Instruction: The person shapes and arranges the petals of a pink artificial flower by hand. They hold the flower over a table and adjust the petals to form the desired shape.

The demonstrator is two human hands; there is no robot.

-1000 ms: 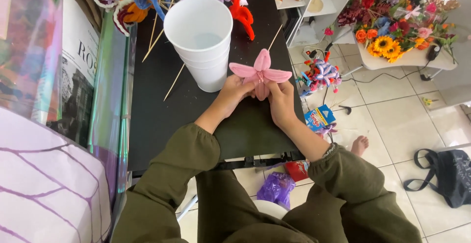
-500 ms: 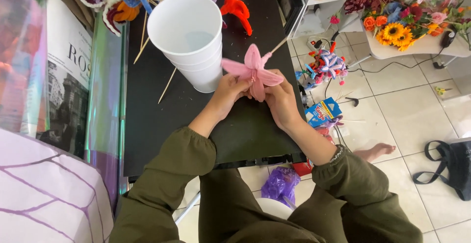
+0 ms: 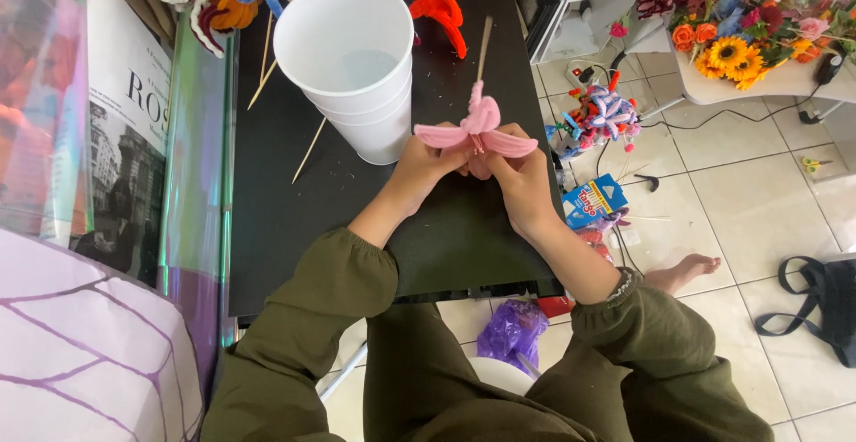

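Pink pipe-cleaner flower point(image 3: 479, 130) sits pinched between the left hand point(image 3: 426, 167) and right hand point(image 3: 522, 179), fingers of both closed on its base, held just above the black table point(image 3: 294, 219) toward its right edge. Petals spread left and right; its wooden stick point(image 3: 483, 45) runs away toward the far edge, the long axis near upright in view. Risk, as judged: the white cup stack point(image 3: 352, 58) stands just beside the left hand, and a sideways nudge could tip it; hard pinching could flatten the petals.
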